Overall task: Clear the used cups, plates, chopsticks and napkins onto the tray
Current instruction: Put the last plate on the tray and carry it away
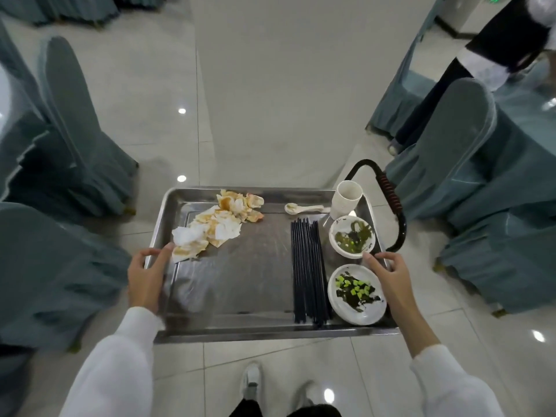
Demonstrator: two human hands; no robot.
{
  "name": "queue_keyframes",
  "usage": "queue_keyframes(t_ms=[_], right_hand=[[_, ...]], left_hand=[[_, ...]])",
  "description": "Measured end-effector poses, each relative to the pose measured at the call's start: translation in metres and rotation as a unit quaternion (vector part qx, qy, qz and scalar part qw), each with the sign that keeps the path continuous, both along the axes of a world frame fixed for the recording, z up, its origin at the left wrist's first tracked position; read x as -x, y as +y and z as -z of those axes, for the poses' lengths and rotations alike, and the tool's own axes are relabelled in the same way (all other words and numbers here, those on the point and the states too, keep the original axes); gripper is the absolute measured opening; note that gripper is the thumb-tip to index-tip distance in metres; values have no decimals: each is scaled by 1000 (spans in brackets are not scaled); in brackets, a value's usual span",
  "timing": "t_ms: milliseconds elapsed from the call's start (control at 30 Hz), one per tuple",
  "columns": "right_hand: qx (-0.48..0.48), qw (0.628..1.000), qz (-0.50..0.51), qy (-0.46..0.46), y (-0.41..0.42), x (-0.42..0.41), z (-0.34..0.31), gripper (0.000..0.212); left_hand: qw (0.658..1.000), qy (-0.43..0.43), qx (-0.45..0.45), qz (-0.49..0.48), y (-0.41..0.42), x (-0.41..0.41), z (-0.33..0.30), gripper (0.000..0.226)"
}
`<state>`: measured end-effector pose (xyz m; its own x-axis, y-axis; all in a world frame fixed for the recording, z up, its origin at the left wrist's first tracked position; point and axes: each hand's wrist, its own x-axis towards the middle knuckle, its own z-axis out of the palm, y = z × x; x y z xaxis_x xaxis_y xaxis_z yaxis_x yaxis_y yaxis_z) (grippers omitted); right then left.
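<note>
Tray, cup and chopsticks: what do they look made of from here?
Tray: looks like stainless steel, brushed and scuffed, with blurred reflections and a folded rim. Cup: white, opaque, softly glossy, so probably ceramic or melamine; the picture cannot settle which. Chopsticks: uniform black, slim and smooth with a dull sheen, likely plastic or lacquered wood.

Tray (228,323): bare silver metal, dull grey reflections. Napkins (210,228): white w/ orange-brown stains. Chopsticks (308,269): black. Cup (346,200), spoon (301,208): white. Bowl (352,237), plate (356,294): white w/ dark green and bright green scraps. Chair covers (75,130): grey-teal. Floor (270,85): pale grey tile. Sleeves (114,371): white.
</note>
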<state>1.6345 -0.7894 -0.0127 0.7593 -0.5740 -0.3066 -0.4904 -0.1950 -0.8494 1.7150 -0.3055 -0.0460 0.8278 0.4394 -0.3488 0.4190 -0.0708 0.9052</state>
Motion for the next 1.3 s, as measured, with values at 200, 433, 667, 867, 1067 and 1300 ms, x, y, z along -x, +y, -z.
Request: queue_keyframes(t_ms=[200, 433, 667, 867, 1067, 1300], right_hand=[[-7, 999, -43, 10, -46, -65, 56, 42], [-41, 997, -71, 10, -92, -130, 163, 38], [-35, 998, -61, 0, -125, -172, 301, 34], [-38, 997, -63, -3, -144, -189, 421, 35], [-33, 998, -53, 5, -158, -205, 531, 35], [-21, 999, -45, 7, -171, -223, 634, 32]], left_hand=[[999, 10, -25, -26, -36, -35, 35, 65], [998, -5, -42, -51, -85, -67, 125, 52], [998, 8, -36, -46, -124, -92, 258, 54], [998, 8, -29, -61, -141, -105, 376, 56], [998, -2, -19, -68, -153, -126, 482, 56], [998, -23, -2, -58, -165, -153, 578, 54]])
